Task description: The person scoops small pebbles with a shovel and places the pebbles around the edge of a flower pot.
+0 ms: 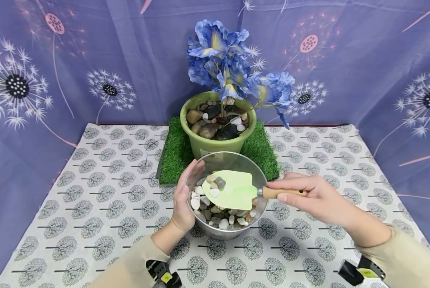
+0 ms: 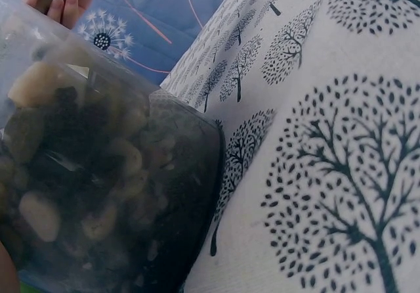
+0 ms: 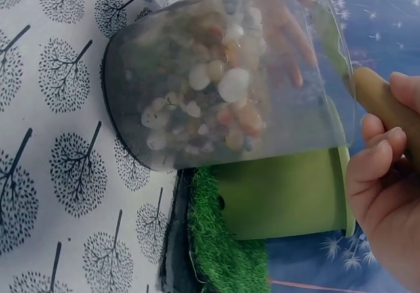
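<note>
My right hand (image 1: 314, 196) grips the wooden handle (image 1: 283, 193) of a garden trowel with a light green blade (image 1: 234, 188). Several small pebbles (image 1: 215, 184) lie on the blade's tip, and the blade is over the mouth of a clear plastic bucket (image 1: 218, 236). White, grey and brown stones (image 1: 224, 223) fill the bucket's lower part; the blade hides some. Against the bucket's left side rests my left hand (image 1: 184, 204), its fairly straight fingers (image 3: 298, 40) showing through the wall in the right wrist view.
Behind the bucket, a green flowerpot (image 1: 216, 146) with large stones and blue artificial irises (image 1: 222, 60) stands on an artificial grass mat (image 1: 263, 152). A tree-print cloth (image 1: 103, 224) covers the table. Purple dandelion-print curtains (image 1: 146, 60) close off the back and sides.
</note>
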`<state>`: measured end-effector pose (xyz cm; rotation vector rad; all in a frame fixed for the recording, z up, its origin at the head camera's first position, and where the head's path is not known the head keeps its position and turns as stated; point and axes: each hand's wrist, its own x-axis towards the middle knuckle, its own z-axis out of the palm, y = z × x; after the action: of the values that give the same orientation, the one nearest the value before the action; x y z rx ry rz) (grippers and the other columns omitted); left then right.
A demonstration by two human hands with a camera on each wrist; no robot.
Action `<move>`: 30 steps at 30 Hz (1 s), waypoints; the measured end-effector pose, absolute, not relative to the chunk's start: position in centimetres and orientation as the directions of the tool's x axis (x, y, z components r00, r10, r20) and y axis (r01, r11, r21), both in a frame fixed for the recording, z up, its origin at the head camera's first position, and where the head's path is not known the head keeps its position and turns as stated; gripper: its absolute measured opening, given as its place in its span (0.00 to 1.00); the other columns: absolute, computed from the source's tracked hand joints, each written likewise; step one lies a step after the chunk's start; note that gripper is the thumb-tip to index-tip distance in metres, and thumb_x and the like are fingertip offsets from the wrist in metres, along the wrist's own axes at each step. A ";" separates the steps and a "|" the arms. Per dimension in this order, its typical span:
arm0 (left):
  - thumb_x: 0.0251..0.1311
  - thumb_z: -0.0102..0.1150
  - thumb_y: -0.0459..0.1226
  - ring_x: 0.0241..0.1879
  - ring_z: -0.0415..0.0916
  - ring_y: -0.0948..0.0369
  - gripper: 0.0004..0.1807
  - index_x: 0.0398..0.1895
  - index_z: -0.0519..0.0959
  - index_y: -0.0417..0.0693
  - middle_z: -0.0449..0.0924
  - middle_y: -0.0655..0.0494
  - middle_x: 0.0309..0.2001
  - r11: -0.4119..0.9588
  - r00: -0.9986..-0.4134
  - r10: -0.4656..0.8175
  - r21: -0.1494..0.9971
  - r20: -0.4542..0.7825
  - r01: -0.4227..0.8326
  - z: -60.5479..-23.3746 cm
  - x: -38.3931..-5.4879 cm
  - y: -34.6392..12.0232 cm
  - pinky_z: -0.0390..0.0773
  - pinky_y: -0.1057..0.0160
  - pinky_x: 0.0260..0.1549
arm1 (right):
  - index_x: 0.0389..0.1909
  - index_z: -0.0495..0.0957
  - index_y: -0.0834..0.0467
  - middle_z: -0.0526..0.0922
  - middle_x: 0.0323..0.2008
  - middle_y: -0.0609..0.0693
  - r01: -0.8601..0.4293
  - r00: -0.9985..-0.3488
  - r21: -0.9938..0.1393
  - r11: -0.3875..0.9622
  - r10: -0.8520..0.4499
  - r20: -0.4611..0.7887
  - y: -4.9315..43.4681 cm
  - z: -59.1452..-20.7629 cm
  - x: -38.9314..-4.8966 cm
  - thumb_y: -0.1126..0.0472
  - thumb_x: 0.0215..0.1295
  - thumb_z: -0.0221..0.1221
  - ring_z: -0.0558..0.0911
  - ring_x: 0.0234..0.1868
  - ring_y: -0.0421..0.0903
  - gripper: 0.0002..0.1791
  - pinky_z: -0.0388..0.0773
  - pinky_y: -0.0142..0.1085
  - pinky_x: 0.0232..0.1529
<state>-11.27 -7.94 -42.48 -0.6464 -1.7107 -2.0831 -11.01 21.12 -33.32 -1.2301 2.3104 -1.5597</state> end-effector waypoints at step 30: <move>0.69 0.22 0.43 0.65 0.65 0.61 0.32 0.68 0.53 0.27 0.68 0.46 0.65 -0.127 -0.804 0.008 0.798 0.594 0.589 -42.4 -11.3 -8.0 0.62 0.64 0.67 | 0.55 0.77 0.58 0.84 0.49 0.46 -0.491 -0.833 -0.804 0.336 -0.450 0.321 18.9 -30.4 -13.7 0.69 0.66 0.53 0.82 0.45 0.35 0.18 0.79 0.25 0.47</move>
<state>-11.26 -8.01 -42.44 -0.6617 -1.7528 -1.9869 -13.66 18.94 -30.42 -0.9167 2.6012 -1.5886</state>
